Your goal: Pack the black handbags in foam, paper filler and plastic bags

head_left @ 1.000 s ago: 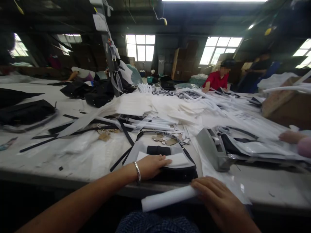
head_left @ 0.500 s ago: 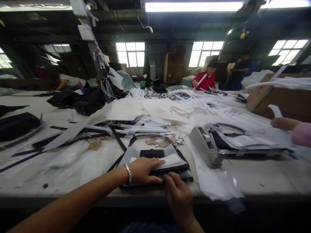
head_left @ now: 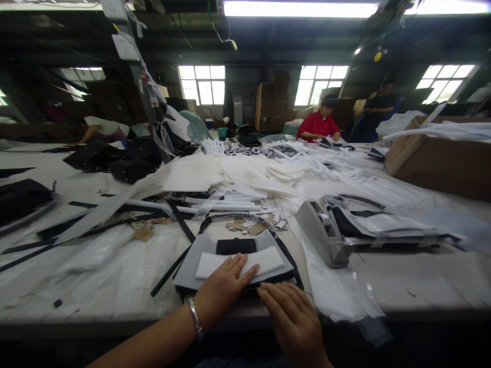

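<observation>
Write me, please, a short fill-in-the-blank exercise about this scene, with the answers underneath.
1. The shiny silver-coloured bracelet circles the person's ____ wrist.
2. The bare left hand lies on a flat rectangular pad coloured ____.
3. In the picture, the bulky grey tape dispenser stands to the ____ of the black bag with a curved handle.

Missing words: left; white; right.
</observation>
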`<move>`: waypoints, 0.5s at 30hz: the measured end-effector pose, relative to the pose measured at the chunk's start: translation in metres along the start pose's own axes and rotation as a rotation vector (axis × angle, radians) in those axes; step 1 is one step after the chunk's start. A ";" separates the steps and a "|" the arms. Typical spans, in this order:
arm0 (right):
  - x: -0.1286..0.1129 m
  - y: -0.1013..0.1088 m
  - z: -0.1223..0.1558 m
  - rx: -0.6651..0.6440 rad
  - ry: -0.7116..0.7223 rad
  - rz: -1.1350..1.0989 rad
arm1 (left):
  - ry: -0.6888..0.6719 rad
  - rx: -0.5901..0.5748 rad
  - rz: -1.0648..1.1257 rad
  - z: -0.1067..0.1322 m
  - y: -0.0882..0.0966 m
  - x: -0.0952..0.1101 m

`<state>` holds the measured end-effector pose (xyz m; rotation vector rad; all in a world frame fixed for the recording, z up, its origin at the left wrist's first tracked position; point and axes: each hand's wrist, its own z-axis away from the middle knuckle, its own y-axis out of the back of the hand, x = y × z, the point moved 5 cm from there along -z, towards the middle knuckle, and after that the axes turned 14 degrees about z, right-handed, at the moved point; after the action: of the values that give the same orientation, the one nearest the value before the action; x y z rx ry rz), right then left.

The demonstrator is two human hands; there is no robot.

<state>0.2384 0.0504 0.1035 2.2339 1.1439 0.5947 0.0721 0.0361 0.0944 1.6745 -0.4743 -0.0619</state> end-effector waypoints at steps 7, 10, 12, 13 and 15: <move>0.038 -0.026 0.005 -0.136 0.187 0.060 | 0.000 0.061 -0.076 0.005 -0.005 0.004; 0.041 -0.033 0.016 -0.117 0.171 0.051 | 0.002 0.083 -0.084 0.007 -0.005 0.006; 0.040 -0.033 0.020 -0.110 0.169 0.049 | 0.001 0.072 -0.092 0.004 -0.005 0.010; 0.039 -0.033 0.021 -0.110 0.172 0.046 | 0.007 0.056 -0.097 0.002 -0.006 0.014; 0.039 -0.032 0.021 -0.109 0.175 0.038 | 0.041 0.015 -0.108 -0.006 -0.006 0.023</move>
<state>0.2530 0.0926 0.0723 2.1478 1.1267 0.8620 0.0961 0.0346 0.0946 1.7117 -0.3542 -0.1030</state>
